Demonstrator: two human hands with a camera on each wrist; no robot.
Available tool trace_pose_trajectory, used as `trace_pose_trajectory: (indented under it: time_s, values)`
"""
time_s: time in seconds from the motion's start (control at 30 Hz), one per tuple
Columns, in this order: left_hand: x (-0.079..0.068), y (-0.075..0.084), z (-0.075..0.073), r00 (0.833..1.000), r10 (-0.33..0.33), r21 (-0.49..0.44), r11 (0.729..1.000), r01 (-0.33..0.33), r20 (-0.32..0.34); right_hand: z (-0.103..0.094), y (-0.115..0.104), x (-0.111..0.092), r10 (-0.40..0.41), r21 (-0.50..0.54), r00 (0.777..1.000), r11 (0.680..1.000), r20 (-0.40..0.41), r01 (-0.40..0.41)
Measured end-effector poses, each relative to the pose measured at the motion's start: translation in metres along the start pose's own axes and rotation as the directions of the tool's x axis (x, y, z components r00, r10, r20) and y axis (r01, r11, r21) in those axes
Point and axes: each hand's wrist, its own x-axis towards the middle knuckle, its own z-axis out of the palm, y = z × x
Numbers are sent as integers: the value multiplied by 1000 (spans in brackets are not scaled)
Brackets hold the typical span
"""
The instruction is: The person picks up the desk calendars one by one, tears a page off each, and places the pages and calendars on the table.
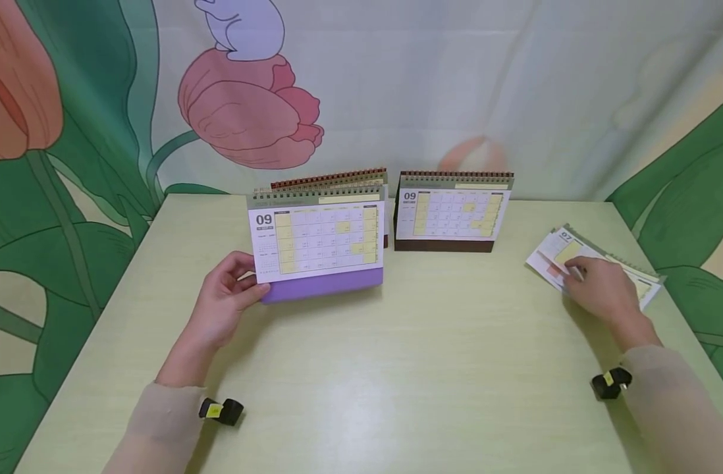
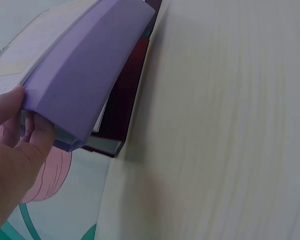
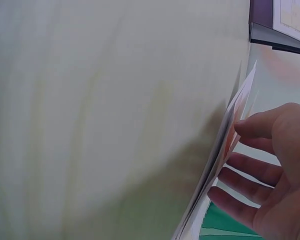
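My left hand [image 1: 219, 303] grips the lower left corner of a desk calendar with a purple base [image 1: 322, 284], thumb in front and fingers behind. The calendar's page reads 09, and it tilts a little, close over the table. At the far right my right hand [image 1: 604, 289] touches a loose set of spiral-bound calendar pages [image 1: 648, 289] marked 07. In the right wrist view the fingers [image 3: 247, 192] are loosely bent, with their tips at the sheets; an orange patch shows on one sheet.
Behind the purple calendar stands a second calendar [image 1: 332, 176], mostly hidden. A third calendar [image 1: 453, 214] with a dark brown base, also showing 09, stands at the back of the pale table [image 1: 397, 368]. A curtain [image 1: 385, 85] printed with flowers hangs behind.
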Motion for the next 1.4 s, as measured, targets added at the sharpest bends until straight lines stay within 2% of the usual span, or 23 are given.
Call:
trace_pose_trajectory:
  time_s: [0.2, 0.53, 0.87, 1.1, 1.2, 1.4]
  values:
    - [-6, -1, -22, 1000, 13, -10, 1000, -13, -22, -2, 0, -3, 15, 21, 1000, 1000, -12, -15]
    - [-15, -1, -58, 994, 39, -74, 996, -46, -98, -5, -7, -5, 21, 52, 997, 999, -69, -17]
    - [-26, 2, -88, 991, 89, -45, 995, -94, -102, -5, -15, -4, -19, 49, 996, 999, -90, 23]
    - [-35, 6, -107, 984, 139, -80, 986, -148, -116, -4, -17, -3, -33, 43, 994, 998, -99, 38]
    - [-40, 6, -113, 982, 138, -89, 985, -150, -131, -4, -18, -4, -47, 41, 993, 998, -107, 52]
    - [-45, -1, -127, 977, 97, -80, 990, -114, -188, -4, -21, -4, -68, 49, 990, 996, -123, 74]
